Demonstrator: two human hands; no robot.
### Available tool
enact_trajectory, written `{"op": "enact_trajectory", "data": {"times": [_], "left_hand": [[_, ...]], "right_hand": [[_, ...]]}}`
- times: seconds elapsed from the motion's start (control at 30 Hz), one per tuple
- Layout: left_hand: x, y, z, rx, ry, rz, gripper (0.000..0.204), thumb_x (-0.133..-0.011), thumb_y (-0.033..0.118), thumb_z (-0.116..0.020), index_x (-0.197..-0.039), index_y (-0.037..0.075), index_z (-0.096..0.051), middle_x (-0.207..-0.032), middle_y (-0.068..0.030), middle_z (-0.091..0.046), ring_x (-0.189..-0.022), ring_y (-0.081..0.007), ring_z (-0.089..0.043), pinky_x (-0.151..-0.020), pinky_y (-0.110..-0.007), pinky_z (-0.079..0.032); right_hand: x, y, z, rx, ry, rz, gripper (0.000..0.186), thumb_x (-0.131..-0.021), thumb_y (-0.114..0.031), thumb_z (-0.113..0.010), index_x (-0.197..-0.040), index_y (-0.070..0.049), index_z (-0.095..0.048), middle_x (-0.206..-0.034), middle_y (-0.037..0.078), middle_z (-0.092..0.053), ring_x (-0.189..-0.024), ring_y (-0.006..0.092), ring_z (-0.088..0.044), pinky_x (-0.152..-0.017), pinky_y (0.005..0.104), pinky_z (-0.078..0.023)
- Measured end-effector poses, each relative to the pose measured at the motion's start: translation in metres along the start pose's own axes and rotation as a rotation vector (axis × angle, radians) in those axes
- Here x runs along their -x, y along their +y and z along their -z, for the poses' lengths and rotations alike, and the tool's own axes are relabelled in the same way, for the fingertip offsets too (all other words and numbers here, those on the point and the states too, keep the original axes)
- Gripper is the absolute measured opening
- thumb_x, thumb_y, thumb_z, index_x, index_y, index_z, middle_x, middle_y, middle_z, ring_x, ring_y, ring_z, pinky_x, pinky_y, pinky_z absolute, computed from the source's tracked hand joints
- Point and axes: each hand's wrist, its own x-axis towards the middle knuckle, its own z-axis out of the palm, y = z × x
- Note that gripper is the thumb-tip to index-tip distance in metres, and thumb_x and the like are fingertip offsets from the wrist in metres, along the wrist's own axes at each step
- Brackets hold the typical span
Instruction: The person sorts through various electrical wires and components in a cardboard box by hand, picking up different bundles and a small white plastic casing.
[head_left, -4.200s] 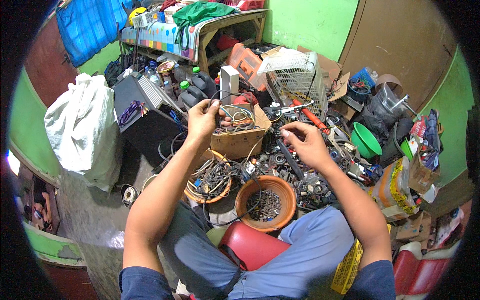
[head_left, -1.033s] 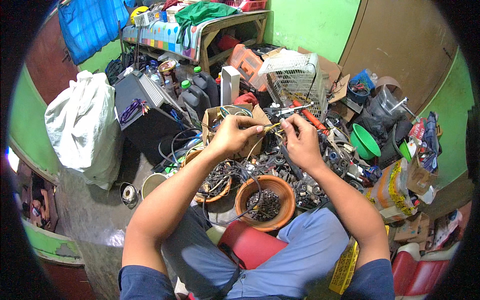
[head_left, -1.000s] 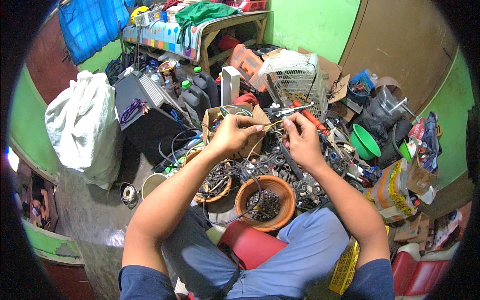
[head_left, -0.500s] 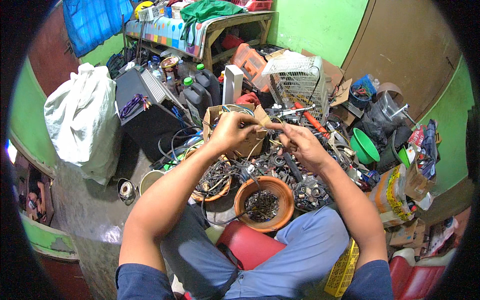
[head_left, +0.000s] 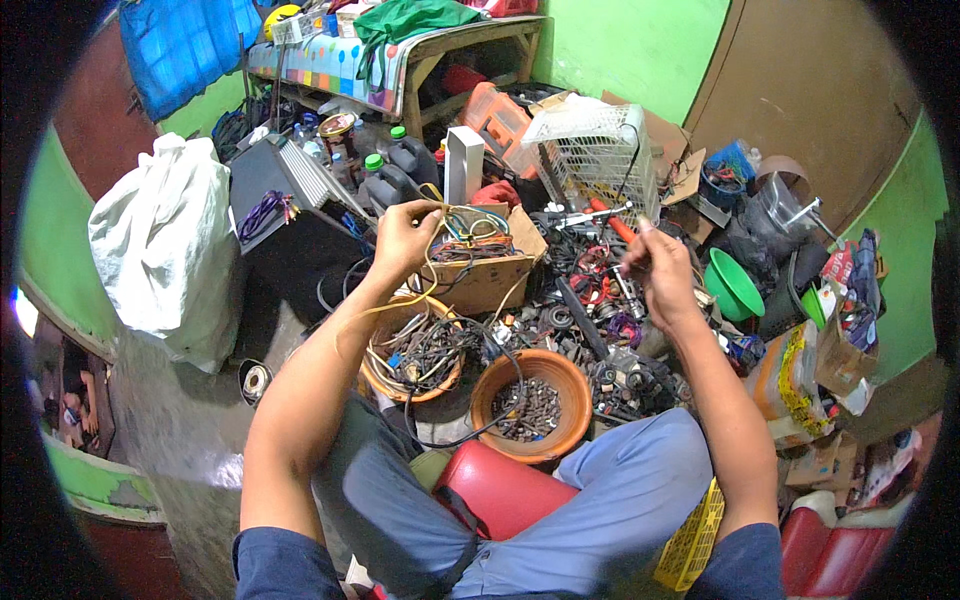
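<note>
My left hand (head_left: 405, 238) is closed in a pinch on a thin yellow wire (head_left: 432, 262), whose length hangs down past my wrist. Just right of that hand, a cardboard box (head_left: 480, 283) holds a bundle of coloured wires (head_left: 478, 240). My right hand (head_left: 662, 275) is raised over the heap of parts, well apart from the left. Its thumb and forefinger are pressed together, and whatever they may grip is too small to name. Nearer to me stand a clay pot (head_left: 580, 405) of small metal pieces and another pot (head_left: 375, 375) of tangled cables.
Loose parts (head_left: 630, 385) cover the floor ahead. A white plastic crate (head_left: 590, 135), dark jugs (head_left: 385, 185) and a green bowl (head_left: 733, 285) surround the heap. A white sack (head_left: 165, 255) stands at left. Between my legs is a red seat (head_left: 505, 490).
My hands were close together over the box and have moved apart, the left going left with the yellow wire, the right going right. The wires in the box now show.
</note>
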Motion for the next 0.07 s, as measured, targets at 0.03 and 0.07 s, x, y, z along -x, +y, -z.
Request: {"op": "enact_trajectory", "data": {"times": [0.03,0.07], "left_hand": [[0.004,0.015,-0.003,0.017,-0.030,-0.038,0.022,-0.091,0.016,-0.066,-0.106,0.003,-0.075,-0.095,-0.0170,-0.075,-0.089,-0.0225,-0.073,-0.084,-0.034,-0.054],[0.007,0.024,-0.004,0.060,-0.055,-0.054,0.023,-0.091,0.017,-0.066,-0.105,0.002,-0.075,-0.095,-0.0190,-0.074,-0.090,-0.0227,-0.073,-0.084,-0.034,-0.054]], "right_hand": [[0.002,0.005,-0.001,0.115,-0.012,0.031,0.039,-0.103,-0.032,-0.053,-0.076,-0.004,-0.058,-0.071,0.006,-0.061,-0.062,0.0158,-0.057,-0.064,0.0302,-0.048],[0.006,0.000,-0.014,0.167,-0.023,-0.049,0.039,-0.102,-0.033,-0.055,-0.077,-0.003,-0.060,-0.071,0.007,-0.062,-0.066,0.0172,-0.062,-0.070,0.0332,-0.052]]}}
